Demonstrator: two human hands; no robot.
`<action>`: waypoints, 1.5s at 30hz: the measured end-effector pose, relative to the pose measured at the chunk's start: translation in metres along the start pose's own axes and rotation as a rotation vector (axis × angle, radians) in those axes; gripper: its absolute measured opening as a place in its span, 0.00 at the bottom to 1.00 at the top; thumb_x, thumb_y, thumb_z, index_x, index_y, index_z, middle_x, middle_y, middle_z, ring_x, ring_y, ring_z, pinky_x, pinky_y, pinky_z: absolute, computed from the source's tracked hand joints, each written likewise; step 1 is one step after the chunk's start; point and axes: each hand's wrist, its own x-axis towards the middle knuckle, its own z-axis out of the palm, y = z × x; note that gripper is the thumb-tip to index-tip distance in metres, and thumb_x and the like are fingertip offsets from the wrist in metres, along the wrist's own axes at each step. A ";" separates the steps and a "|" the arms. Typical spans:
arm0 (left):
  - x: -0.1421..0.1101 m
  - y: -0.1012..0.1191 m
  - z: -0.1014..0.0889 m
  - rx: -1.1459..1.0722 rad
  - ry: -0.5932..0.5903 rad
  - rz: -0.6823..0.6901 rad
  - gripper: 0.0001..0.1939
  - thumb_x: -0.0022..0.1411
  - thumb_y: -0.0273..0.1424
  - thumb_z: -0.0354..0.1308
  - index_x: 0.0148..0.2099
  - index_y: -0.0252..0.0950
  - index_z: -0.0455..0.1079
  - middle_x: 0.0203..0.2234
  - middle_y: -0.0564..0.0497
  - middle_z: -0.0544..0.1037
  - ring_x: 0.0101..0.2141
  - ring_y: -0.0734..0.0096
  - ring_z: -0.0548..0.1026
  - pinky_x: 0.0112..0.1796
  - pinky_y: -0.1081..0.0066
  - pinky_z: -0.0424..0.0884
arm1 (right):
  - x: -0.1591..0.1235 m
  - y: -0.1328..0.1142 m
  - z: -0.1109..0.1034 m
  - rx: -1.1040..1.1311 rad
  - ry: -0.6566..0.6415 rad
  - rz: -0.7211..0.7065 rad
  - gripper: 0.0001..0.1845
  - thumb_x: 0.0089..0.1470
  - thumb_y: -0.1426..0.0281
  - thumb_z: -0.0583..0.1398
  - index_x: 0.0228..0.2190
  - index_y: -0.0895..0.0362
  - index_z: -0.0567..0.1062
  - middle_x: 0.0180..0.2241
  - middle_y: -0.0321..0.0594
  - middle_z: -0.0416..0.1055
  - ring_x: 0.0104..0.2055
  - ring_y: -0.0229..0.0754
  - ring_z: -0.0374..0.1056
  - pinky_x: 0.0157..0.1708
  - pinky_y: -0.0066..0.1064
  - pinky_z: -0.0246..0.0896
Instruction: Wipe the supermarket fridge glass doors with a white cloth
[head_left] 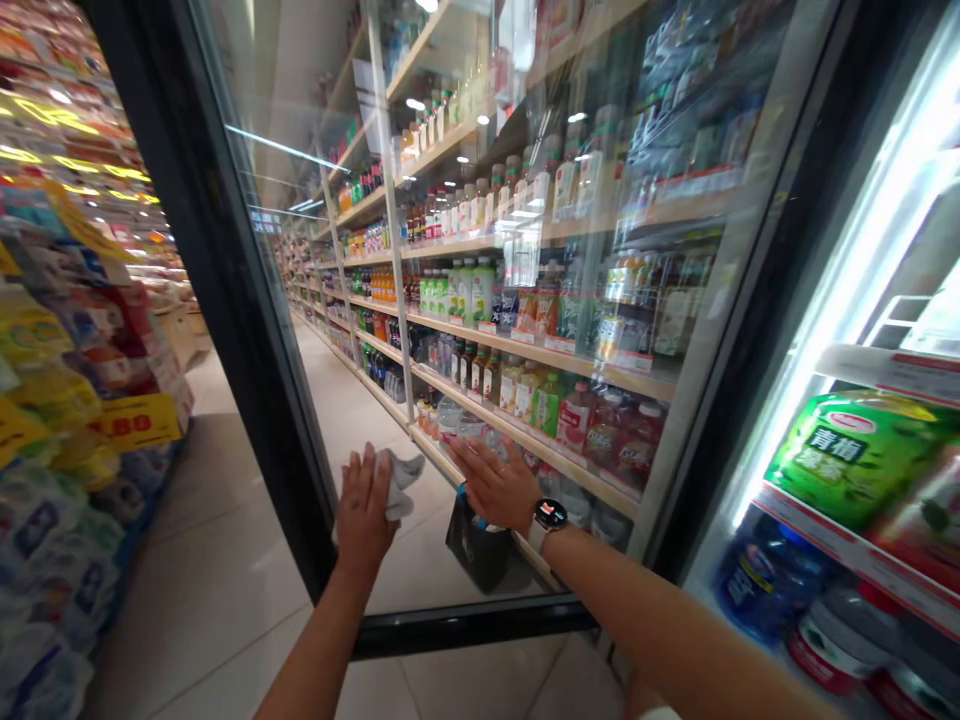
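Observation:
A glass door (450, 560) with a black frame fills the middle of the head view and stands ajar. Low on its pane, my left hand (365, 510) presses a light grey cloth (403, 480), which bunches out to the right of the fingers. To the right, my right hand (496, 485) is held out with straight fingers and no object in it. It is at the pane, though I cannot tell whether the palm touches. A smartwatch (550, 514) with a lit face is on my right wrist. Below that hand, a black bag (480, 550) shows in the glass.
Right of the door is a lit cooler with a green drink bottle (832, 455) and blue bottles (765, 580) on its shelves. Long wooden shelves (525, 348) of drinks appear in the pane. On the left stand stacked packaged goods with a yellow price sign (139, 420) above the tiled floor.

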 end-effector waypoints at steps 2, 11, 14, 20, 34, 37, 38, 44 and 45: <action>0.003 0.024 0.011 -0.016 0.006 0.047 0.39 0.59 0.18 0.48 0.69 0.40 0.42 0.65 0.41 0.48 0.64 0.54 0.48 0.60 0.49 0.55 | -0.001 0.000 -0.001 0.004 0.009 0.005 0.27 0.59 0.68 0.52 0.60 0.57 0.62 0.64 0.36 0.54 0.70 0.41 0.32 0.66 0.48 0.14; 0.008 0.088 0.034 -0.028 0.015 0.070 0.36 0.60 0.17 0.45 0.69 0.29 0.38 0.66 0.38 0.43 0.64 0.55 0.49 0.58 0.59 0.63 | -0.010 0.001 0.007 0.102 -0.188 0.003 0.28 0.58 0.70 0.51 0.60 0.54 0.63 0.65 0.41 0.52 0.67 0.45 0.46 0.66 0.48 0.35; 0.010 0.070 0.024 0.062 -0.010 0.158 0.36 0.60 0.16 0.46 0.69 0.31 0.41 0.66 0.40 0.47 0.64 0.58 0.48 0.62 0.59 0.55 | -0.008 0.001 0.005 0.075 -0.119 0.000 0.28 0.58 0.70 0.52 0.60 0.54 0.63 0.64 0.41 0.54 0.67 0.45 0.45 0.66 0.48 0.32; 0.013 0.017 -0.003 0.116 0.008 0.101 0.37 0.60 0.17 0.47 0.69 0.36 0.43 0.66 0.41 0.48 0.65 0.56 0.48 0.62 0.57 0.53 | -0.003 0.001 -0.002 0.003 0.011 0.007 0.27 0.60 0.68 0.51 0.60 0.56 0.62 0.63 0.37 0.55 0.70 0.41 0.34 0.67 0.48 0.16; 0.010 0.079 0.023 0.013 0.019 0.023 0.36 0.59 0.17 0.43 0.69 0.30 0.41 0.66 0.40 0.48 0.64 0.57 0.50 0.60 0.56 0.59 | -0.005 0.001 -0.005 0.022 0.015 0.000 0.28 0.57 0.68 0.53 0.59 0.57 0.63 0.64 0.36 0.54 0.70 0.41 0.29 0.67 0.48 0.20; 0.006 0.094 0.034 0.025 0.039 0.001 0.34 0.61 0.18 0.42 0.68 0.25 0.40 0.65 0.36 0.49 0.64 0.58 0.51 0.59 0.59 0.60 | -0.008 0.001 0.001 0.038 -0.022 0.000 0.28 0.57 0.68 0.52 0.59 0.57 0.63 0.65 0.35 0.51 0.70 0.41 0.29 0.67 0.47 0.22; 0.005 0.094 0.036 0.033 0.048 -0.002 0.34 0.61 0.18 0.42 0.68 0.25 0.40 0.64 0.35 0.50 0.64 0.58 0.51 0.59 0.60 0.60 | -0.008 0.001 0.002 0.041 -0.026 -0.003 0.28 0.57 0.68 0.52 0.60 0.57 0.63 0.65 0.35 0.51 0.70 0.41 0.30 0.67 0.47 0.22; 0.004 0.059 0.025 0.107 0.011 0.088 0.35 0.61 0.15 0.43 0.69 0.32 0.43 0.63 0.39 0.56 0.63 0.61 0.52 0.61 0.61 0.55 | -0.004 0.000 0.004 0.018 0.003 -0.006 0.27 0.57 0.69 0.52 0.59 0.55 0.64 0.64 0.37 0.54 0.69 0.43 0.38 0.67 0.47 0.25; 0.003 0.049 0.020 0.118 0.005 0.069 0.35 0.60 0.15 0.44 0.69 0.34 0.43 0.63 0.40 0.55 0.63 0.60 0.51 0.62 0.60 0.55 | -0.003 0.000 0.003 0.007 0.016 -0.005 0.27 0.58 0.69 0.52 0.59 0.55 0.64 0.64 0.36 0.54 0.69 0.42 0.37 0.67 0.47 0.23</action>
